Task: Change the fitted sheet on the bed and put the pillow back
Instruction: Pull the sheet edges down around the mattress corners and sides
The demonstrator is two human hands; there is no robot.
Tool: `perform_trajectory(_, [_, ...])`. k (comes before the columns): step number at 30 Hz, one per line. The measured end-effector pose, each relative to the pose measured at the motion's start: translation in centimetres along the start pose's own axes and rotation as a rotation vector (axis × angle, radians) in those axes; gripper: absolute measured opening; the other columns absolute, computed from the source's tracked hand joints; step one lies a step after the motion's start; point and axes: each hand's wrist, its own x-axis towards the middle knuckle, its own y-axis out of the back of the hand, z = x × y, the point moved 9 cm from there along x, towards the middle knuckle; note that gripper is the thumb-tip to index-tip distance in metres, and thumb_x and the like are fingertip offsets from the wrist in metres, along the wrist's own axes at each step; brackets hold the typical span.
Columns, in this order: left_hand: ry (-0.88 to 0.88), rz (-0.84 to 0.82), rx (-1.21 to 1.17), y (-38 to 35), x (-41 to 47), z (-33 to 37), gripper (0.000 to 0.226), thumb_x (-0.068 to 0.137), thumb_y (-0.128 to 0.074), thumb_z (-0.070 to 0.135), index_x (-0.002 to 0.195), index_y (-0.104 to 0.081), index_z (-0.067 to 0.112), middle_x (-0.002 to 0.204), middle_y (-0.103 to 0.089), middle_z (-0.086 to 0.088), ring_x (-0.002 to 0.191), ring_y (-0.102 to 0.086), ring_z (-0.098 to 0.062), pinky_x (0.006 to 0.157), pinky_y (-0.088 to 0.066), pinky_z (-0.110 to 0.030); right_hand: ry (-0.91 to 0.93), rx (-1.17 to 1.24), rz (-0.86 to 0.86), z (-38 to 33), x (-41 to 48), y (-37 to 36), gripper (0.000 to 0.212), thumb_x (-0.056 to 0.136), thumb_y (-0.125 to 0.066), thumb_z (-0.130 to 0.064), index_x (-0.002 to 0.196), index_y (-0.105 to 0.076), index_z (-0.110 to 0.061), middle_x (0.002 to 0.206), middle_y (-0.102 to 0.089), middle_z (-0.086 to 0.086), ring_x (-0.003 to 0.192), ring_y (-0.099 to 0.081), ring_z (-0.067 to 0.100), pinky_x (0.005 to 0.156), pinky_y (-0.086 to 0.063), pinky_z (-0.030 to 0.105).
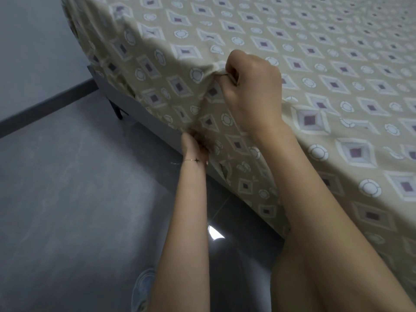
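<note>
A beige fitted sheet (315,64) with a pattern of diamonds and circles covers the top and side of the bed. My right hand (252,91) pinches a fold of the sheet at the mattress's upper side edge. Lower down, my left hand (194,146) grips the sheet's hem where it hangs over the grey bed frame (144,111); its fingers are tucked into the cloth and mostly hidden. The sheet bunches in creases between the two hands. No pillow is in view.
Grey glossy floor (74,199) lies to the left of the bed. A dark bed leg (116,110) stands near the corner. A pale wall with a dark skirting board (45,104) runs behind. My slipper (141,289) shows at the bottom.
</note>
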Motion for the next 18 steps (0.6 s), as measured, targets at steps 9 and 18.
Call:
perform_trajectory(9, [0.081,-0.033,0.317,1.2,-0.9,0.1,0.042,0.103,-0.04,0.022,0.14,-0.047,0.002,0.143,-0.047,-0.019,0.134,-0.044,-0.035,0.093,-0.039,-0.032,-0.022,0.054,-0.005,0.4,-0.1,-0.2,0.007,0.074,-0.056,-0.008,0.07,-0.051,-0.003,0.06,-0.046,0.006,0.056,-0.041,0.028,0.051,-0.031,0.038])
perform_trajectory(18, [0.049,0.016,0.172,2.0,-1.1,-1.4,0.029,0.102,-0.034,0.019,0.094,-0.061,0.011,0.086,-0.061,-0.003,0.075,-0.059,-0.016,0.062,-0.045,-0.023,-0.012,0.06,-0.015,0.4,0.1,-0.4,0.008,0.075,-0.055,-0.01,0.072,-0.052,-0.004,0.061,-0.049,0.007,0.057,-0.044,0.031,0.052,-0.033,0.04])
